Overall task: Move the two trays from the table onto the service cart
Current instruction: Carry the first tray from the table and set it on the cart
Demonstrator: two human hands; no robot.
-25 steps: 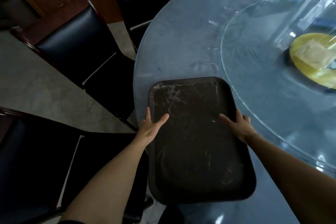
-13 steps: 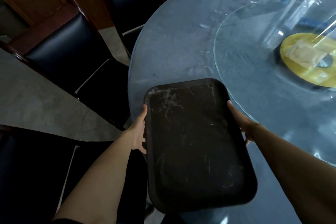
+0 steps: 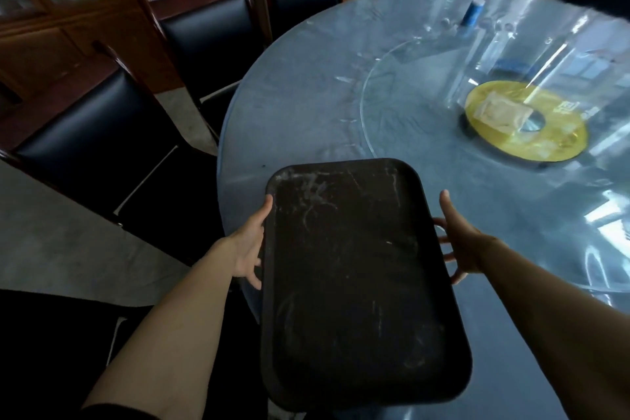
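Note:
A dark, scratched rectangular tray (image 3: 354,276) is held above the near edge of the round grey table (image 3: 306,106), its near end hanging past the table edge. My left hand (image 3: 249,245) grips the tray's left long rim, thumb up along the edge and fingers underneath. My right hand (image 3: 458,242) holds the right long rim, thumb pointing up and fingers curled below the tray. Only one tray is visible. No service cart is in view.
A glass turntable (image 3: 409,119) with a yellow centre disc (image 3: 526,126) covers the table's middle, with a blue-capped bottle (image 3: 472,12) at the far side. Black-seated wooden chairs (image 3: 102,119) ring the table's left and far sides. Wooden cabinets (image 3: 51,10) stand behind.
The tray went from lying flat on the table to being lifted. Both hands shifted from resting on its top surface to gripping its long rims.

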